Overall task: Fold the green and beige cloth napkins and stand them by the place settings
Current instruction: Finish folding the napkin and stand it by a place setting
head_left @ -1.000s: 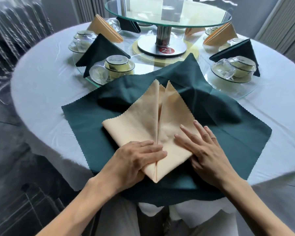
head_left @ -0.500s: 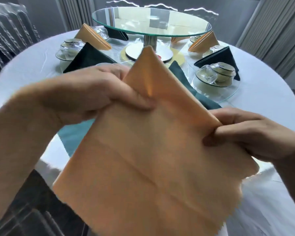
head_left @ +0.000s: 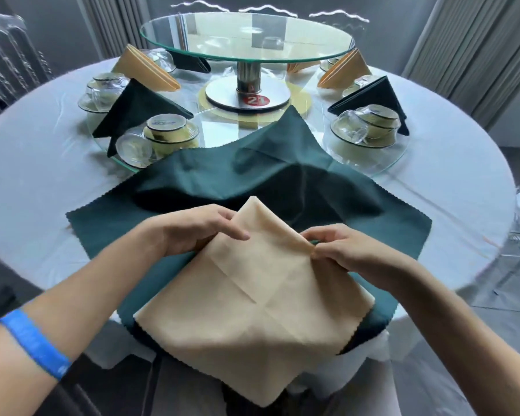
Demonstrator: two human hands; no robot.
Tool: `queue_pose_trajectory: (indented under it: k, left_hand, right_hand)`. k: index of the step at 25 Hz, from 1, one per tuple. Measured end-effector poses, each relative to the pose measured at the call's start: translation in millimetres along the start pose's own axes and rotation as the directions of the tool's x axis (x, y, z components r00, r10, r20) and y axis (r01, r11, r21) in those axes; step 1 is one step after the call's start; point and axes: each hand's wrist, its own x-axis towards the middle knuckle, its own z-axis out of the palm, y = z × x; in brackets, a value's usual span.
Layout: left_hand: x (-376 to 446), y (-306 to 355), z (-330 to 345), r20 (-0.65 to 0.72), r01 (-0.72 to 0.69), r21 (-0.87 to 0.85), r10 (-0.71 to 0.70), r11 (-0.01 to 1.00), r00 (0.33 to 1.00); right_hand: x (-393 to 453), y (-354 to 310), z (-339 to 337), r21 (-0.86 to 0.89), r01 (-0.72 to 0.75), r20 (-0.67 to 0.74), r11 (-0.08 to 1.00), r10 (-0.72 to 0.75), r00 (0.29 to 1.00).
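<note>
The beige napkin (head_left: 252,319) lies diagonal over the green napkin (head_left: 192,181) at the near table edge, its far point between the left hand (head_left: 198,232) and right hand (head_left: 339,250), each pinching one upper edge.

A glass turntable (head_left: 246,37) is raised on a metal post (head_left: 248,76) above the white-clothed worktop (head_left: 36,175).
</note>
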Motion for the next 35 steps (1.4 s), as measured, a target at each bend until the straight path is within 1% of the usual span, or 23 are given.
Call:
queue_pose_trajectory:
  k: [2,4,6,8,9,11,13,14,15,16,19,20,23,24,25,27,29,30,32,33,34,35]
  left_hand:
    - [-10,-13,-7,0.017,-0.067,0.017,0.067,0.998,0.998]
    - [-9,-24,-7,-0.001,-0.123,-0.024,0.123,0.992,0.992]
    - [-1,-21,-3,-0.055,-0.206,-0.068,0.202,0.976,0.978]
    - [10,-11,-4,-0.135,-0.264,-0.081,0.252,0.961,0.958]
    - [13,-5,-7,-0.175,-0.253,-0.047,0.241,0.966,0.955]
    - [8,3,-18,-0.193,-0.135,0.100,0.152,0.986,0.969]
    - [-4,-3,-31,-0.138,-0.029,0.213,0.059,0.977,0.989]
    - [-10,-9,-35,-0.113,-0.017,0.234,0.045,0.972,0.993]
    - [-15,-14,-37,-0.096,-0.031,0.225,0.054,0.974,0.994]
    - [-16,-19,-36,-0.106,-0.058,0.200,0.080,0.978,0.991]
    - [-9,-22,-33,-0.265,-0.134,0.170,0.176,0.976,0.948]
    - [-7,-20,-34,-0.287,-0.138,0.175,0.185,0.975,0.940]
    - [-6,-7,-39,-0.225,-0.095,0.218,0.145,0.971,0.963]
    - [-6,-4,-40,-0.231,-0.083,0.231,0.138,0.969,0.963]
    - [-7,0,-38,-0.250,-0.089,0.244,0.151,0.966,0.956]
    - [-14,6,-31,-0.290,-0.150,0.266,0.228,0.952,0.930]
    - [-28,6,-21,-0.296,-0.270,0.306,0.361,0.913,0.884]
    - [-38,4,-16,-0.287,-0.347,0.338,0.447,0.875,0.847]
    - [-64,-8,-4,-0.227,-0.479,0.454,0.618,0.751,0.753]
    - [-76,-16,2,-0.179,-0.505,0.545,0.681,0.669,0.710]
    - [-84,-27,7,-0.140,-0.493,0.638,0.719,0.592,0.681]
    - [-89,-40,9,-0.112,-0.459,0.714,0.734,0.528,0.670]
  right_hand:
    - [2,3,-5,-0.071,-0.037,0.057,0.997,0.041,0.998]
    - [8,3,-3,-0.069,-0.020,0.045,0.997,0.023,0.999]
    - [19,-1,-1,-0.025,0.062,-0.068,0.998,-0.063,0.996]
    - [32,-6,-7,-0.013,0.139,-0.214,0.990,-0.138,0.967]
    - [38,-8,-12,-0.017,0.143,-0.259,0.990,-0.143,0.955]
    - [40,-7,-23,-0.056,0.088,-0.270,0.995,-0.100,0.958]
    - [33,-2,-32,-0.124,0.030,-0.195,0.992,-0.054,0.979]
    - [28,1,-36,-0.159,0.012,-0.152,0.987,-0.036,0.988]
    - [25,2,-38,-0.185,-0.001,-0.116,0.983,-0.021,0.993]
    - [23,4,-40,-0.197,-0.008,-0.096,0.980,-0.012,0.995]
    - [27,5,-43,-0.172,-0.012,-0.098,0.985,-0.005,0.995]
    - [29,4,-42,-0.168,-0.013,-0.111,0.986,-0.006,0.994]
    - [41,-6,-34,-0.154,-0.005,-0.178,0.988,-0.022,0.984]
    - [45,-10,-30,-0.138,0.010,-0.213,0.990,-0.040,0.976]
    - [48,-15,-25,-0.128,0.036,-0.255,0.991,-0.068,0.965]
    - [44,-24,-14,-0.114,0.112,-0.333,0.987,-0.144,0.932]
    - [24,-29,-6,-0.092,0.253,-0.350,0.963,-0.269,0.897]
    - [9,-28,-3,-0.068,0.325,-0.343,0.943,-0.328,0.880]
    - [-23,-17,1,-0.016,0.426,-0.284,0.905,-0.413,0.865]
    - [-37,-8,3,-0.017,0.461,-0.240,0.887,-0.452,0.859]
    - [-47,4,5,-0.054,0.489,-0.195,0.870,-0.490,0.850]
    - [-53,17,8,-0.126,0.511,-0.151,0.850,-0.526,0.837]
